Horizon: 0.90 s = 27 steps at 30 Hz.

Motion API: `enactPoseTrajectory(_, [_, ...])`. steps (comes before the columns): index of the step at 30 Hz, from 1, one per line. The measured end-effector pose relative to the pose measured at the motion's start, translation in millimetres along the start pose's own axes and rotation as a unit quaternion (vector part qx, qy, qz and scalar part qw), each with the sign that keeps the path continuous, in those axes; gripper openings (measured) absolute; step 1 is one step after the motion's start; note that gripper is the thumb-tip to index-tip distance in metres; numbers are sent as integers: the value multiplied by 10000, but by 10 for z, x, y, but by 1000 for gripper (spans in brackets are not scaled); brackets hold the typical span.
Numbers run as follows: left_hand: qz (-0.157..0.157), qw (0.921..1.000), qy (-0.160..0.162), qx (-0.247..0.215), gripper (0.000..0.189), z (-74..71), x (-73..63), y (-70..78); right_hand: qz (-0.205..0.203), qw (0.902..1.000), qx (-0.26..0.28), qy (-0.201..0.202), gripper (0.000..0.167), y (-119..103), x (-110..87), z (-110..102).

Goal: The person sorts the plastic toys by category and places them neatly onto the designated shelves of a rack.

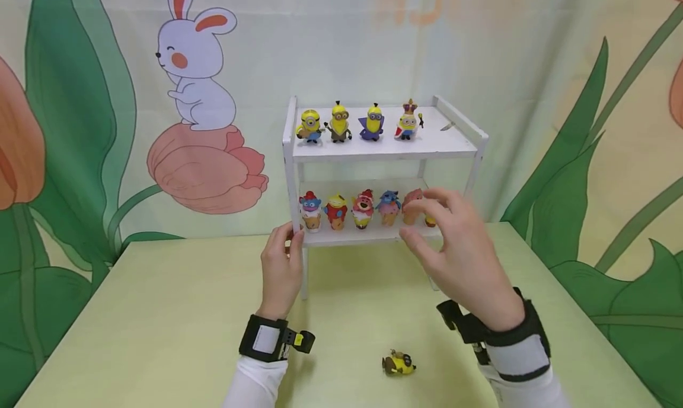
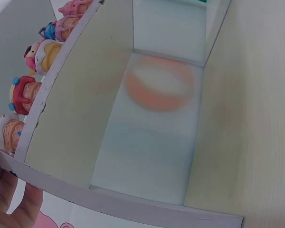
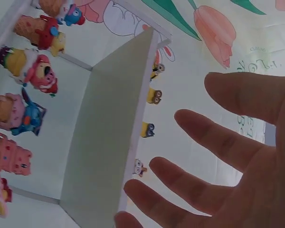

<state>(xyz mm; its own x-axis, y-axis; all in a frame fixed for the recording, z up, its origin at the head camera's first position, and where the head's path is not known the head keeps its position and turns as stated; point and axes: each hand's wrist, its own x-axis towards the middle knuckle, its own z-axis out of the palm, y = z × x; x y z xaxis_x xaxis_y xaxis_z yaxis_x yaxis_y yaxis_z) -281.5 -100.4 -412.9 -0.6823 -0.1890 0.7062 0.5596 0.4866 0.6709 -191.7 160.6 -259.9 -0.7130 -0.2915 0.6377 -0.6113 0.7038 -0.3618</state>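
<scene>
My left hand [image 1: 280, 271] grips the left front post of a small white two-tier shelf [image 1: 384, 157] at its lower board, thumb on one side and fingers on the other. In front of the lower tier's right end, my right hand [image 1: 466, 254] is raised with spread, slightly bent fingers and nothing between them. It partly covers a pink cone figurine [image 3: 12, 154] and the one beside it. Several more ice-cream-cone figurines, such as a red one [image 1: 336, 212], line that tier. Below, a yellow-and-brown Minion figurine [image 1: 399, 363] lies on its side on the table.
Along the top tier stand several Minion figurines, among them a purple-caped one [image 1: 372, 123] and a crowned one [image 1: 408, 123]. A dark mark shows on the top board's right side. Behind the pale table [image 1: 187, 313] hangs a printed backdrop [image 1: 363, 52] with a rabbit and tulips.
</scene>
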Motion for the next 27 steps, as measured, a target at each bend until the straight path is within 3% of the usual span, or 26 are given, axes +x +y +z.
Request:
enactPoseTrajectory(11, [-97,9999,-33,-9,28,-24,16,32,395,9946,-497,-822,30,291,-341,292])
enactPoseTrajectory(19, [-137,9999,-98,-39,26,-34,18,26,215,9888,-637,-1332,28,393,-431,393])
enactPoseTrajectory(27, [-202,9997,-125,-45,28,-49,2,33,-189,9762,-1009,-1911,31,484,-598,628])
